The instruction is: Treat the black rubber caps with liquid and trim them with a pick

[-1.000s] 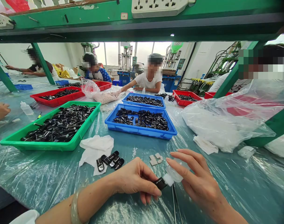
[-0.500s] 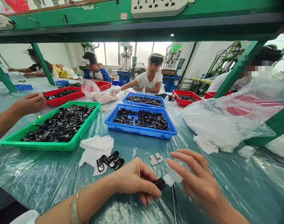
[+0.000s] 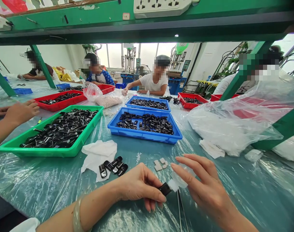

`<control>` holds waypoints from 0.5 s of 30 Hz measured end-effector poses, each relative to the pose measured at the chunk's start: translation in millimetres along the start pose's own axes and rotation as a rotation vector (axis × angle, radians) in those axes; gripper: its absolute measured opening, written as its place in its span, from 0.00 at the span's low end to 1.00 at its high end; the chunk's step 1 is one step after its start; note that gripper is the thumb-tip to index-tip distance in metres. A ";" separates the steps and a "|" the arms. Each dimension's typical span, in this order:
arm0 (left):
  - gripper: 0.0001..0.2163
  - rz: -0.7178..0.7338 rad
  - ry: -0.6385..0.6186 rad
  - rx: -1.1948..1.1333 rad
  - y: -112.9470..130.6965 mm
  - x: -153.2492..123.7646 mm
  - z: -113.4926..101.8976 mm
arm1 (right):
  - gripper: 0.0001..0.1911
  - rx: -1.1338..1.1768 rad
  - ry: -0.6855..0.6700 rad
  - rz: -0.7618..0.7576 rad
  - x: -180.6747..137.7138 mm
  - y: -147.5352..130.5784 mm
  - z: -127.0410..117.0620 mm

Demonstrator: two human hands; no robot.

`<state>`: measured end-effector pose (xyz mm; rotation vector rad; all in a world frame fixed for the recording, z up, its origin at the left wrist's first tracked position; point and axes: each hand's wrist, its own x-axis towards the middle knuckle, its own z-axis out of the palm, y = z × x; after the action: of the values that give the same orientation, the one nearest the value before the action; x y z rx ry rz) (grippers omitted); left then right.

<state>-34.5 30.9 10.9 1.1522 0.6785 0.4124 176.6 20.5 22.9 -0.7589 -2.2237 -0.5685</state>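
Observation:
My left hand [image 3: 144,187] pinches a small glossy black plastic part [image 3: 165,189] between thumb and fingers. My right hand [image 3: 204,187] is wrapped round a small translucent squeeze bottle [image 3: 182,177], largely hidden behind the fingers. Its white cap [image 3: 173,185] points at the black part, close to its end; whether they touch I cannot tell. Below the bottle, a pair of metal tweezers [image 3: 180,209] extends toward the bottom edge. Several white pieces [image 3: 158,164] lie just beyond my hands. To the left, several black parts [image 3: 113,166] rest partly on a white cloth [image 3: 98,154].
Ahead stand a blue tray [image 3: 144,134] and a green tray [image 3: 50,151], both holding many black parts. A large clear plastic bag [image 3: 231,125] lies at the right by a green post. A co-worker's hand [image 3: 22,112] is at the left; other people sit across the table.
My hands keep nearly the same pose, with the black part and bottle still held. The co-worker's hand at the left has moved lower and left. The view has shifted slightly.

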 end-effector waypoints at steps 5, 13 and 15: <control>0.05 -0.002 -0.008 -0.009 0.5 0.4 0.6 | 0.16 -0.004 -0.009 0.009 -1.0 0.0 0.4; 0.06 -0.021 -0.001 -0.009 1.3 0.9 1.8 | 0.16 -0.030 -0.009 0.015 -1.0 -0.8 0.4; 0.06 -0.018 -0.001 -0.008 0.8 1.1 1.7 | 0.16 -0.037 -0.008 0.015 -0.6 -1.0 0.3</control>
<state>-32.6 30.7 11.7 1.1378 0.6850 0.3987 176.1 19.7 22.1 -0.7970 -2.2185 -0.6015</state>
